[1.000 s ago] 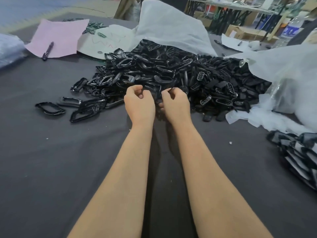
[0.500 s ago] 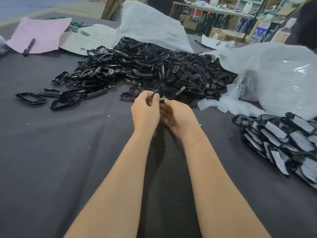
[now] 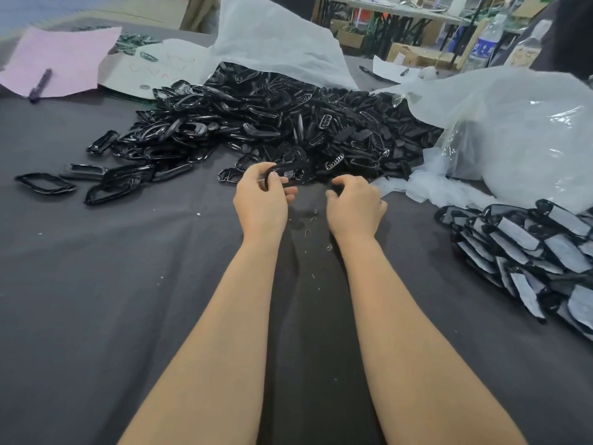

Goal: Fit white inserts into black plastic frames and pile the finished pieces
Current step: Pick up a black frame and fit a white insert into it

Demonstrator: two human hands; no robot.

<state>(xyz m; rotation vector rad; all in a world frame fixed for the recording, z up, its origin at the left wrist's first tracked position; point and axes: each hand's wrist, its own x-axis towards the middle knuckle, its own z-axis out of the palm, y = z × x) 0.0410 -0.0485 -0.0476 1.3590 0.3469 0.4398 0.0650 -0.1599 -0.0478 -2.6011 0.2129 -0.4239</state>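
While my left hand point(image 3: 260, 203) pinches a black frame point(image 3: 287, 171), its long axis points sideways toward my right hand point(image 3: 354, 208). That hand curls nearby; what it holds, I cannot tell.

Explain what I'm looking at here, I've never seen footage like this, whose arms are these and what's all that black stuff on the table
There is no machine here: these are a person's two arms, filmed by a camera worn on the head, looking forward and down. All the pictures come from that one camera. The left hand holds a black frame. The right hand is curled beside it; whether it holds anything is hidden. Behind them, on a dark cloth, lies a big heap of black frames, partly under white wrapping. At the right is a pile of finished pieces, frames with white inserts. A pink paper and a pen lie far left.
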